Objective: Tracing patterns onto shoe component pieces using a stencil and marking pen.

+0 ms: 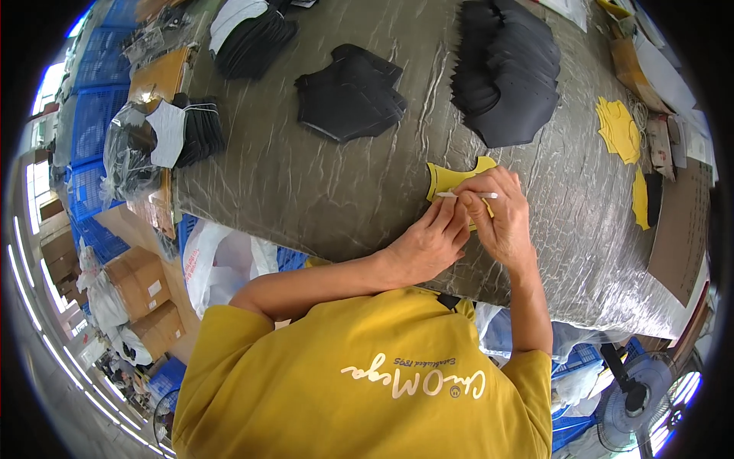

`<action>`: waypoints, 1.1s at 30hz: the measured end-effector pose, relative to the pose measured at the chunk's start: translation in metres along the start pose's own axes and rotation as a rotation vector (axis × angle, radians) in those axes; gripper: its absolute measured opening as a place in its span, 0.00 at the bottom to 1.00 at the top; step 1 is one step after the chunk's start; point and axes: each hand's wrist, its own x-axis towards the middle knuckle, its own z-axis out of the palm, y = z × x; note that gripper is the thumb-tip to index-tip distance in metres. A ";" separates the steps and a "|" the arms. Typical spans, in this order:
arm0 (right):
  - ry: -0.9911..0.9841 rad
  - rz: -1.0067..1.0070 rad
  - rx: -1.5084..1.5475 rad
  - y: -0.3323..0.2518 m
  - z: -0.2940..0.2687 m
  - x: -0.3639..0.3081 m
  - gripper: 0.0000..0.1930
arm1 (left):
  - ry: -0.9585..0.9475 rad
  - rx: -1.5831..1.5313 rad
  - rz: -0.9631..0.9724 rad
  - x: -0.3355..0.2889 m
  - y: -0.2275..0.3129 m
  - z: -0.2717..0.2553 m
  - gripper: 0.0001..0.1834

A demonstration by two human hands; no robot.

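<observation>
A yellow cut-out piece (451, 177) with curved edges, like a template, lies on the table in front of me. My right hand (501, 218) pinches a slim white pen (488, 195), which lies nearly level across the piece and points left. My left hand (430, 246) rests at the piece's near side, fingers bent and held together, pressing it down close to the pen's tip. Both hands cover much of the piece. Beyond it are a fanned stack of black cut pieces (511, 84) and, to its left, a smaller loose pile of black pieces (348, 96).
Bundles of black pieces (256, 46) sit at the far left, one tied bundle (200, 131) at the table's left edge. More yellow pieces (619, 130) lie at right, near a brown cardboard sheet (679, 229). A fan (638, 402) stands at lower right; cardboard boxes (138, 283) stand left.
</observation>
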 end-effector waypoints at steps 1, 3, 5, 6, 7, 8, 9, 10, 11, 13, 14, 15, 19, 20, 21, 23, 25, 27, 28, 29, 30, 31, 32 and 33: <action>-0.027 -0.020 -0.031 0.001 0.002 0.001 0.04 | -0.018 0.005 0.003 0.000 0.000 0.000 0.33; -0.059 -0.042 -0.059 0.002 0.005 0.002 0.04 | -0.037 0.009 0.000 -0.002 0.000 0.001 0.32; -0.072 -0.060 -0.088 0.003 0.005 0.004 0.04 | -0.027 0.031 0.021 -0.001 -0.001 0.000 0.32; -0.075 -0.059 -0.089 0.003 0.004 0.007 0.04 | -0.025 0.028 0.020 -0.001 -0.001 0.001 0.32; -0.094 -0.081 -0.067 0.002 0.002 0.010 0.04 | -0.017 0.023 0.021 0.000 -0.001 0.001 0.32; -0.113 -0.102 -0.043 0.001 0.001 0.013 0.04 | -0.009 0.019 0.023 0.000 -0.001 0.002 0.32; -0.115 -0.101 -0.045 0.002 0.000 0.016 0.04 | -0.007 0.016 0.023 0.000 -0.002 0.002 0.32; -0.135 -0.114 -0.045 0.003 -0.001 0.018 0.04 | -0.009 0.008 0.023 0.000 -0.003 0.002 0.32; -0.154 -0.128 -0.045 0.004 -0.001 0.021 0.04 | -0.012 -0.001 0.023 0.000 -0.003 0.002 0.32; -0.137 -0.135 -0.066 0.010 0.001 0.024 0.04 | 0.006 -0.001 0.016 0.000 -0.003 0.002 0.31; -0.117 -0.142 -0.085 0.012 0.003 0.026 0.04 | 0.022 -0.001 0.011 0.000 -0.004 0.002 0.31; -0.118 -0.145 -0.086 0.013 0.003 0.027 0.04 | 0.024 0.001 0.009 0.000 -0.005 0.003 0.31; -0.045 -0.142 -0.122 0.017 0.005 0.033 0.04 | 0.037 0.032 0.045 0.000 -0.007 0.004 0.26; -0.042 -0.140 -0.141 0.018 0.005 0.034 0.04 | 0.040 0.026 0.042 0.000 -0.007 0.004 0.26; -0.040 -0.140 -0.142 0.017 0.004 0.034 0.04 | 0.040 0.027 0.044 0.000 -0.007 0.004 0.26; -0.086 -0.135 -0.106 0.014 0.004 0.036 0.04 | 0.041 0.023 0.058 -0.001 -0.008 0.004 0.26; -0.089 -0.136 -0.099 0.015 0.004 0.036 0.04 | 0.041 0.013 0.061 -0.001 -0.008 0.003 0.25; -0.092 -0.135 -0.092 0.016 0.005 0.035 0.04 | 0.039 0.001 0.066 0.000 -0.008 0.002 0.25; -0.067 -0.126 -0.103 0.017 0.006 0.036 0.04 | 0.045 0.012 0.063 0.001 -0.009 0.002 0.24; -0.042 -0.117 -0.114 0.017 0.006 0.036 0.04 | 0.050 0.023 0.060 0.001 -0.009 0.001 0.24; -0.038 -0.115 -0.114 0.017 0.006 0.036 0.04 | 0.049 0.024 0.064 0.001 -0.009 0.001 0.24; -0.058 -0.138 -0.100 0.016 0.004 0.037 0.04 | 0.049 0.013 0.059 0.002 -0.009 -0.001 0.23; -0.078 -0.161 -0.085 0.016 0.003 0.037 0.04 | 0.049 0.002 0.054 0.002 -0.009 -0.002 0.23; -0.074 -0.158 -0.087 0.017 0.003 0.037 0.04 | 0.048 0.002 0.060 0.002 -0.009 -0.002 0.23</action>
